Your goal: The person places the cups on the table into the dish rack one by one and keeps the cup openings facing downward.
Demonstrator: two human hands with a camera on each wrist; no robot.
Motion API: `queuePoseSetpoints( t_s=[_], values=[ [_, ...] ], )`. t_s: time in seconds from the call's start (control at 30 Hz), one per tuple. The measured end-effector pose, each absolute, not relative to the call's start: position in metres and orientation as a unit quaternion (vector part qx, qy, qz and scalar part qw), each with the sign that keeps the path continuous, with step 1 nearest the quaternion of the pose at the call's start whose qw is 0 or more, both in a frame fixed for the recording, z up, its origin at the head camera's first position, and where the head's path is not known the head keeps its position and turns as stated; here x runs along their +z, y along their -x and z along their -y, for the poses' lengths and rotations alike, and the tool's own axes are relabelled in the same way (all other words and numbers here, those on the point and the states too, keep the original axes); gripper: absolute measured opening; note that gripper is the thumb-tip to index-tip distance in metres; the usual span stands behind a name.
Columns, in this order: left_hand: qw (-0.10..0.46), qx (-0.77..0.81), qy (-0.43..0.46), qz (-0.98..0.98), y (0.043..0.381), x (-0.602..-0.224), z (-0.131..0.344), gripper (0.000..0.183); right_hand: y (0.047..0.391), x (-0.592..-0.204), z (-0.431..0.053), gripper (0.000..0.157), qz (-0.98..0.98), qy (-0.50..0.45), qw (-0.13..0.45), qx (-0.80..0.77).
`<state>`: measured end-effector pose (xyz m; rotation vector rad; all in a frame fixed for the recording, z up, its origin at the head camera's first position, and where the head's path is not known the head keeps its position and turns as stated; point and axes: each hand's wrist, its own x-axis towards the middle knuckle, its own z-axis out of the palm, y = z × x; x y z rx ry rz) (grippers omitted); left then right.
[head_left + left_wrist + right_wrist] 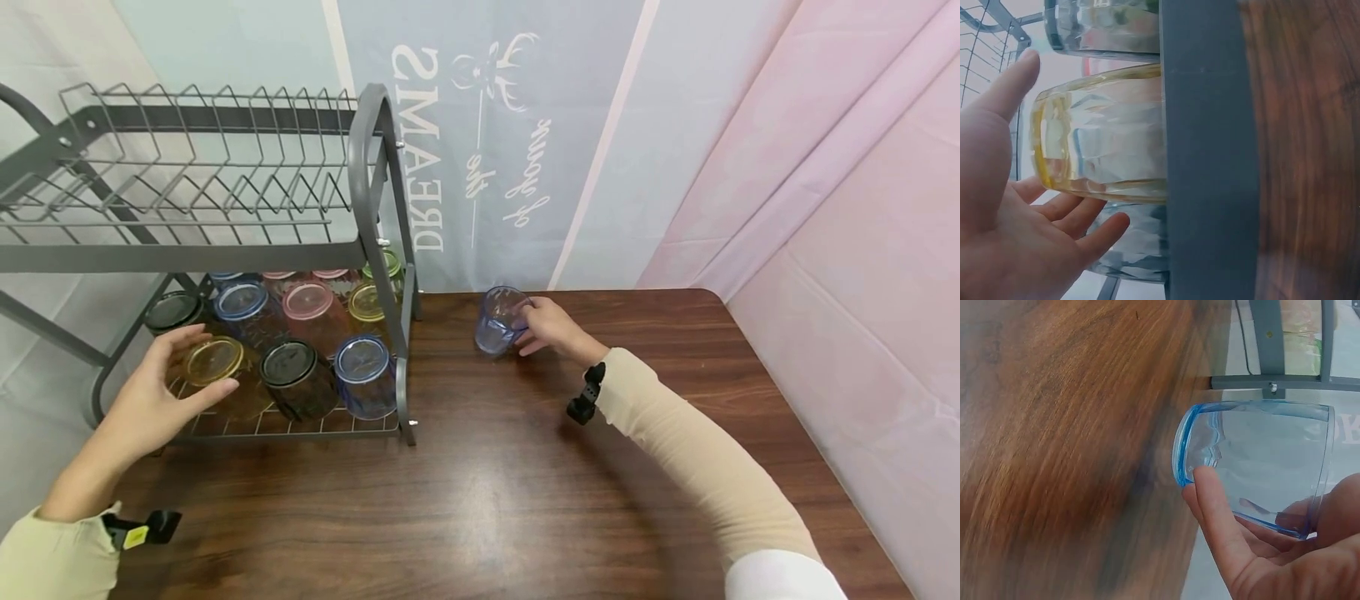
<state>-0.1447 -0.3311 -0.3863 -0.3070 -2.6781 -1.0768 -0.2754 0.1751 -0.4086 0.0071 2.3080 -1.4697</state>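
Observation:
My left hand [167,390] reaches to the front left of the rack's lower shelf, thumb and fingers spread on either side of a yellow glass [215,363]. That glass stands upside down, and in the left wrist view the yellow glass [1104,134] shows between the thumb and the spread fingers. At the back of the table, my right hand [553,327] holds a clear blue glass [498,323] by its right side. The blue glass [1260,462] has its mouth up and its thick base toward the wooden table, with fingers curled along its side.
A two-tier grey metal rack [358,250] stands on the left, its upper wire tier [225,179] overhanging the lower one. Upturned glasses in several colours fill the lower shelf, including a dark glass [296,379] and a blue one [365,375]. A curtain hangs behind the wooden table [450,500].

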Motion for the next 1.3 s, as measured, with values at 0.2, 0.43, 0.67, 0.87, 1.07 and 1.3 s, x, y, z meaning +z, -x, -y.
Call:
queuePoseSetpoints(
  t_s=[0.2, 0.43, 0.67, 0.87, 1.07, 1.3],
  values=[
    [0.142, -0.376, 0.115, 0.908, 0.143, -0.383, 0.334, 0.073, 0.271, -0.396, -0.187, 0.043, -0.810, -0.002, 0.205, -0.549],
    [0.179, -0.385, 0.126, 0.897, 0.139, -0.374, 0.331, 0.071, 0.265, -0.387, -0.194, 0.043, -0.797, 0.007, 0.209, -0.566],
    [0.235, -0.408, 0.137, 0.872, 0.130, -0.358, 0.318, 0.066, 0.252, -0.387, -0.191, 0.042, -0.789, 0.021, 0.219, -0.573],
    [0.255, -0.414, 0.177, 0.856, 0.121, -0.341, 0.301, 0.065, 0.239, -0.385, -0.186, 0.041, -0.789, 0.032, 0.212, -0.576],
    [0.266, -0.404, 0.227, 0.845, 0.117, -0.330, 0.285, 0.059, 0.229, -0.382, -0.185, 0.042, -0.784, 0.035, 0.213, -0.581],
    [0.262, -0.393, 0.262, 0.842, 0.112, -0.323, 0.269, 0.055, 0.218, -0.378, -0.183, 0.042, -0.775, 0.036, 0.217, -0.592]
  ],
)
